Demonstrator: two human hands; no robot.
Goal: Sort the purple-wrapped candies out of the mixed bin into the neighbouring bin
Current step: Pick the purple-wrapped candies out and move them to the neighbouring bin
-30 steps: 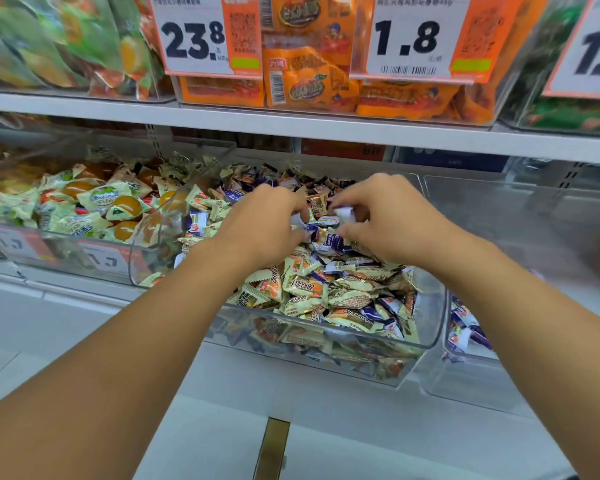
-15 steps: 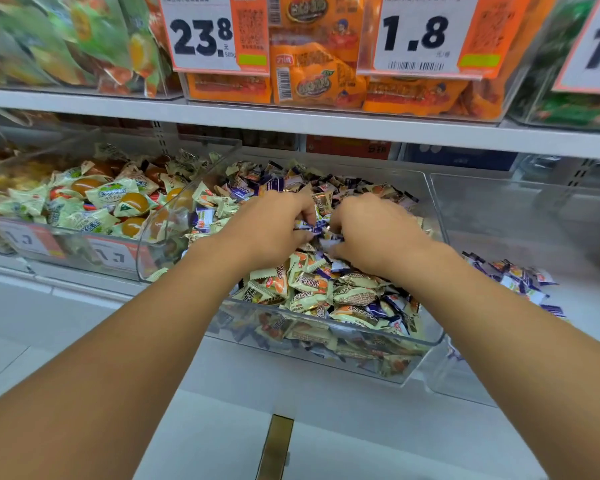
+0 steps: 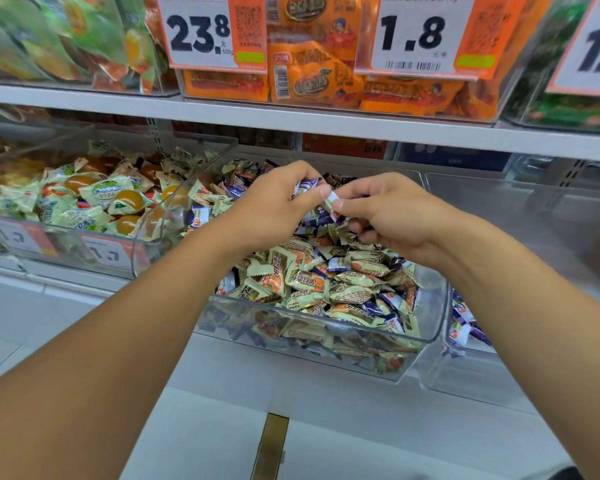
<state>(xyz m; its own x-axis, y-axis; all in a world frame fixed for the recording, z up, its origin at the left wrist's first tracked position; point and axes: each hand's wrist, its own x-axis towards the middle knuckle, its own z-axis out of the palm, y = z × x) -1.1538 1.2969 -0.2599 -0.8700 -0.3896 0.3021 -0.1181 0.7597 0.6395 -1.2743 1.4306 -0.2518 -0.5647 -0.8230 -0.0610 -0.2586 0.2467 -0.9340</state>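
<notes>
Since three clear bins sit side by side on the shelf [image 3: 326, 124], the mixed bin [image 3: 426, 327] is middle and the neighbouring bin [image 3: 520, 216], right, already holds some purple-wrapped candies [image 3: 463, 327]. Both hands hover over the mix: left hand [image 3: 274, 206] pinches one purple candy [image 3: 305, 186], right hand [image 3: 392, 216] fingers grip another.

Both bare forearms reach forward and converge, wrists slightly bent. The left hand [image 3: 274, 206] has its fingers curled, thumb and forefinger pinching together at its right side. The right hand [image 3: 392, 216], just beside it and almost touching fingertip to fingertip, is curled too, thumb against forefinger.
</notes>
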